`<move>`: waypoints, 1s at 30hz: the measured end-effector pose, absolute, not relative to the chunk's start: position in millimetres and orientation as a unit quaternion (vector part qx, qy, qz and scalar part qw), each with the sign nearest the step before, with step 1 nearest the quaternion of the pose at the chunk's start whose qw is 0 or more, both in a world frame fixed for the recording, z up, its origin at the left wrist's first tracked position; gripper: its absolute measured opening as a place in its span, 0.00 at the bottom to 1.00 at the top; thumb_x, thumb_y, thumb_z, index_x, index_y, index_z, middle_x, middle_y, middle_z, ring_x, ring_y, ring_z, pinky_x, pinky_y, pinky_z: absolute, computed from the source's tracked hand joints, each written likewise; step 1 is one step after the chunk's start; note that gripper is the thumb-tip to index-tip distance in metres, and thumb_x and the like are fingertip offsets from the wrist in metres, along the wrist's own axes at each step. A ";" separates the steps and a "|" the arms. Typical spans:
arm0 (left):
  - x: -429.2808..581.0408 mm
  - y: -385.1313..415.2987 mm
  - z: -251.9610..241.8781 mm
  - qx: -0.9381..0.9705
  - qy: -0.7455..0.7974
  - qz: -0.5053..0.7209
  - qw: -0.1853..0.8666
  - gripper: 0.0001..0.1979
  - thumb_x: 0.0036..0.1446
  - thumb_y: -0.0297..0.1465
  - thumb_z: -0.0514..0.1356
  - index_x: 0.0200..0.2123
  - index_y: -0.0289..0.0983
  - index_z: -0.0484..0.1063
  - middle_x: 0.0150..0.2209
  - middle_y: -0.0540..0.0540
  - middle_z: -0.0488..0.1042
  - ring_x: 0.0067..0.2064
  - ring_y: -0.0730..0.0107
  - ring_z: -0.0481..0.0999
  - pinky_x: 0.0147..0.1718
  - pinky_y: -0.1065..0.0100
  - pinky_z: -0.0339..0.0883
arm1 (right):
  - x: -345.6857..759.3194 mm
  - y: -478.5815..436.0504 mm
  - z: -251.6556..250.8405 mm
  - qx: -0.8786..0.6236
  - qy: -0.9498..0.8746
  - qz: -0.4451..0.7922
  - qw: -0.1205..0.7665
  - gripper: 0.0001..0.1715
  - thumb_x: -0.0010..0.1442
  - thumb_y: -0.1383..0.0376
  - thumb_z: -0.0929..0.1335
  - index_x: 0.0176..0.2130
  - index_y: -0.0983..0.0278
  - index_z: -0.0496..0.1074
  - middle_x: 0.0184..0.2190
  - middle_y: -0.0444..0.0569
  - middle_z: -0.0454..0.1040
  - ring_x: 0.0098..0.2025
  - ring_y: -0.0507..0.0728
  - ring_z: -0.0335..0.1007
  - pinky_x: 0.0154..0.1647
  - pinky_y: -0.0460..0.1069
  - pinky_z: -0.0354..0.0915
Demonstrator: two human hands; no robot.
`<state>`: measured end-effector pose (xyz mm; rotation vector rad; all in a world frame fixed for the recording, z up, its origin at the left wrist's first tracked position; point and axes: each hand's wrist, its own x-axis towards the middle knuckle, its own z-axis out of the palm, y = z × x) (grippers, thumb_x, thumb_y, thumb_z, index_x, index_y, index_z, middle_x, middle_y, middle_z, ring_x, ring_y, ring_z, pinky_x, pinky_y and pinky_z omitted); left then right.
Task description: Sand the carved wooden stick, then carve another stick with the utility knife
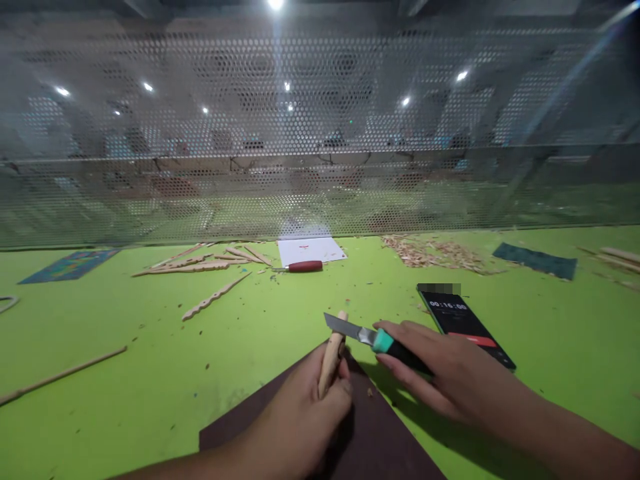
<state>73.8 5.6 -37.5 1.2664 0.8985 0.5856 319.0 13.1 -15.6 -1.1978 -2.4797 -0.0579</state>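
Note:
My left hand (315,407) is wrapped round a short, pale wooden stick (331,363), whose upper end points away from me. My right hand (430,363) grips a utility knife (384,341) with a black and teal handle. Its blade (343,326) lies across the stick near the top end. Under my left hand is a dark brown board (380,427) on the green table (165,373).
Carved wooden sticks (215,298) and a red-handled tool (305,267) lie beyond my hands, near a white paper (300,250). Wood shavings (425,253) are piled before a perforated metal screen (300,133). A phone (467,323) lies beside my right hand.

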 end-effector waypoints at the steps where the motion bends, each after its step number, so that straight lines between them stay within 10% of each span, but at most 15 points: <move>1: 73.9 6.1 -37.9 0.570 0.405 0.265 0.664 0.05 0.67 0.35 0.56 0.42 0.41 0.64 0.26 0.58 0.58 0.23 0.78 0.56 0.21 0.75 0.53 | 318.2 12.1 -15.3 -0.427 -0.885 0.000 0.184 0.19 0.75 0.59 0.59 0.56 0.65 0.70 0.44 0.57 0.81 0.38 0.62 0.82 0.35 0.55 0.76; 9: 82.1 3.4 -22.1 0.602 0.419 0.296 0.611 0.15 0.65 0.34 0.56 0.52 0.39 0.74 0.32 0.49 0.73 0.37 0.64 0.72 0.42 0.64 0.70 | 305.5 -3.9 -2.5 -0.414 -0.890 0.132 0.137 0.12 0.74 0.60 0.61 0.49 0.61 0.71 0.40 0.52 0.79 0.38 0.60 0.78 0.40 0.54 0.74; 14: 80.9 1.3 -23.1 0.619 0.390 0.333 0.594 0.16 0.70 0.36 0.55 0.56 0.39 0.73 0.52 0.43 0.75 0.54 0.60 0.70 0.63 0.57 0.59 | 300.1 -8.7 -5.4 -0.411 -0.890 0.147 0.134 0.12 0.75 0.60 0.62 0.50 0.60 0.72 0.40 0.52 0.79 0.39 0.59 0.78 0.41 0.53 0.74; 24: 74.2 -0.9 -23.5 0.615 0.461 0.256 0.587 0.10 0.70 0.39 0.53 0.44 0.39 0.66 0.32 0.52 0.64 0.34 0.70 0.64 0.35 0.70 0.63 | 339.8 27.9 -12.0 -0.493 -0.835 -0.050 0.239 0.25 0.75 0.56 0.60 0.57 0.70 0.74 0.45 0.62 0.83 0.37 0.66 0.83 0.34 0.59 0.79; 30: 73.5 2.2 -28.3 0.556 0.420 0.208 0.686 0.17 0.69 0.38 0.53 0.57 0.43 0.58 0.26 0.58 0.59 0.19 0.77 0.59 0.17 0.76 0.61 | 330.0 20.5 -7.9 -0.445 -0.870 0.025 0.211 0.19 0.74 0.59 0.61 0.55 0.64 0.75 0.46 0.58 0.83 0.39 0.64 0.82 0.38 0.58 0.79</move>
